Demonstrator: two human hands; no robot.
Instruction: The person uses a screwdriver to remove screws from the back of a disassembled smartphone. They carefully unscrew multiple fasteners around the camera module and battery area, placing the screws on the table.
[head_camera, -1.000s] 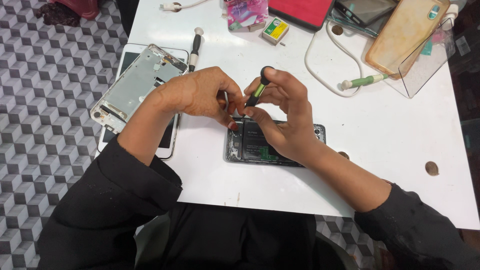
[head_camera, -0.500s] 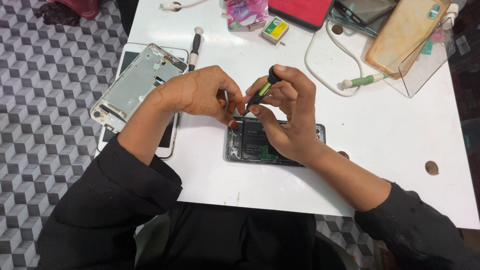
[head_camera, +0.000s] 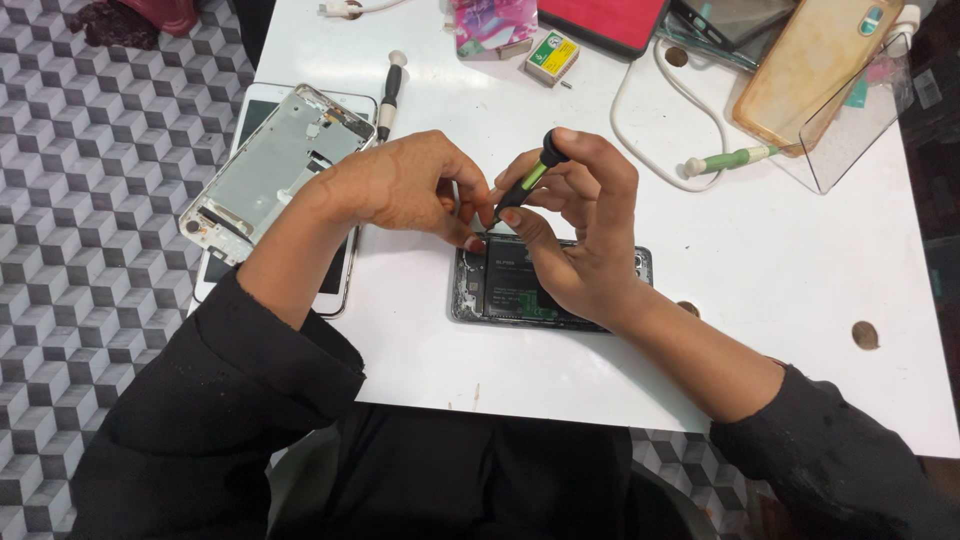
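Screwdriver (head_camera: 528, 180) upright over opened phone (head_camera: 545, 290), mid-frame.
I see right hand (head_camera: 585, 235) has re-gripped it higher (cap under forefinger); left hand (head_camera: 400, 185) pinches near tip, steadying.

Colours and patterns at the repair station

A black-and-green screwdriver (head_camera: 527, 180) is showing above the dark grey opened phone (head_camera: 500, 292); the table (head_camera: 780, 290) is appearing white, the sleeves (head_camera: 260, 370) black, the floor (head_camera: 90, 150) is displaying a grey-and-white cube pattern, and the small box (head_camera: 553, 56) is showing yellow and green.
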